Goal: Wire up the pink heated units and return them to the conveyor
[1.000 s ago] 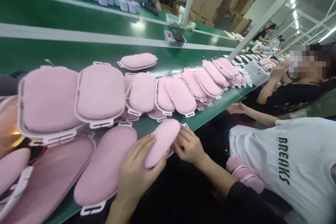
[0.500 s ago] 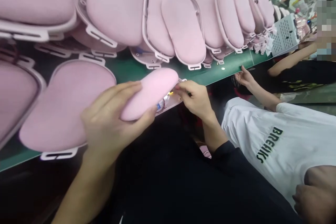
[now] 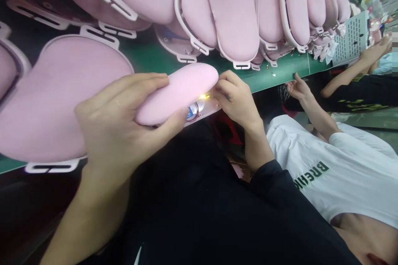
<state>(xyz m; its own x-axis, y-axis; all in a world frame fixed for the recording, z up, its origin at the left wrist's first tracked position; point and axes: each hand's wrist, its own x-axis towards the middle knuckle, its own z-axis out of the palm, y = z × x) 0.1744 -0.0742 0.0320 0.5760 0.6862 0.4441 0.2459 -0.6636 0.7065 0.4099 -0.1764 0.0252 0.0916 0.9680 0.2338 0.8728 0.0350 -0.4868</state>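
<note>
Two hands work at the green belt's point(image 3: 280, 75) near edge: the left hand point(image 3: 118, 128) is wrapped around a pink soft pad point(image 3: 177, 93), the right hand point(image 3: 238, 101) pinches its half-open end, where a small light point(image 3: 203, 97) glows inside.

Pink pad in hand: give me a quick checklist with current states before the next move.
1. Left hand grips pink pad: ok.
2. Right hand fingertips at the pad's open end: ok.
3. Small light glowing inside: ok.
4. White frame seated closed under the pad: not ok, gap shows.
5. Wiring inside intact: cannot tell.
6. Green belt edge beside the hands free: ok.
</note>
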